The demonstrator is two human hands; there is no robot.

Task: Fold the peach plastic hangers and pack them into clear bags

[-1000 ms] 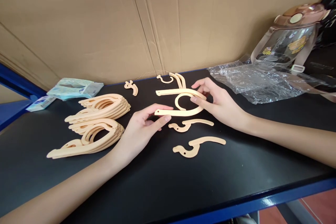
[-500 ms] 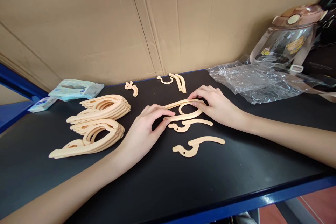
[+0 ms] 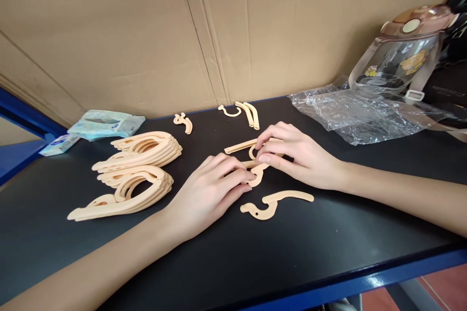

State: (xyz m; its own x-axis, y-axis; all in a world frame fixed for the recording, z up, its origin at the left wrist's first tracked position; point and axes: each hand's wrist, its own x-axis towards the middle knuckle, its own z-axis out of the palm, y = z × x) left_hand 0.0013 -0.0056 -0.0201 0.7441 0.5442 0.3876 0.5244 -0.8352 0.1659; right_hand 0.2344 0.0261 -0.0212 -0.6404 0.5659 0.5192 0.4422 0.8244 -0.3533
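Observation:
Beige plastic parts that look like folding hanger pieces lie in front of me. My left hand point(image 3: 213, 189) pinches the hooked end of a curved hanger piece point(image 3: 258, 175), thumb below and fingers above. Above that same piece, my right hand point(image 3: 297, 155) curls its fingers and thumb around its tail, which the hand partly hides. Behind both hands rests a hanger frame point(image 3: 239, 146) with a ring, largely covered by my right hand. Nearer to me, a second curved hanger piece point(image 3: 268, 209) lies flat and untouched.
Stacked folded hangers point(image 3: 134, 175) stand at the left, by blue tissue packs point(image 3: 105, 124). Small beige parts point(image 3: 182, 122), a hook point(image 3: 229, 112) and two slim arms point(image 3: 250, 115) lie toward the cardboard wall point(image 3: 146, 34). Crumpled clear plastic point(image 3: 361, 112) and a strapped bottle point(image 3: 404, 58) are right.
Both hands have left the ringed hanger frame and come toward me, onto the curved piece just in front of it. That piece has shifted slightly and tilted.

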